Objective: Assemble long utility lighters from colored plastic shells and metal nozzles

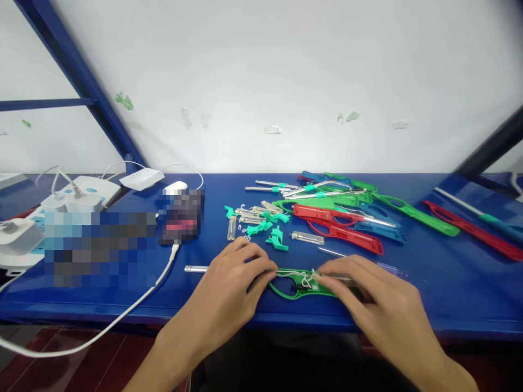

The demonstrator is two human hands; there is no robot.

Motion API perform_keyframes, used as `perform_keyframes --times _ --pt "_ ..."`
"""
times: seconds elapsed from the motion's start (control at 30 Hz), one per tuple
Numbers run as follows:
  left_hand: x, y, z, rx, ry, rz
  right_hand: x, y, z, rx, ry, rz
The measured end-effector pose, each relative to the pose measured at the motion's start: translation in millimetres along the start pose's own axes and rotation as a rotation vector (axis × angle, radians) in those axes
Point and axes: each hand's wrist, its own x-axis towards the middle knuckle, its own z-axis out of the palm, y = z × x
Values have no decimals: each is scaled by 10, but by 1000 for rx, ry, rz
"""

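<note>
A green plastic lighter shell (295, 283) with a trigger loop lies flat near the front edge of the blue table (449, 283). My left hand (232, 277) rests on its left end, fingers curled and pressed down over it; a metal tube (195, 268) sticks out to the left of that hand. My right hand (368, 288) covers the shell's right end, fingertips pinched on the small white and metal parts inside it. Both hands hold the same shell.
Behind the hands lie teal triggers (277, 239), metal tubes (307, 237), a red shell (339, 226) and green and blue shells (412, 212). Another red shell (474, 231) lies far right. White power strips (73, 198) and a white cable (134, 305) occupy the left.
</note>
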Motion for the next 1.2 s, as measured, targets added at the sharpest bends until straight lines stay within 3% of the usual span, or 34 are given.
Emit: perform_keyframes --times 0.5,0.9,1.2 --pt "-36 -62 105 136 31 69 -4 94 -41 113 -82 120" --pt "-52 -47 142 99 14 76 8 86 -28 37 1 55" --pt "-18 12 145 162 -21 58 -21 129 -38 -83 56 147"
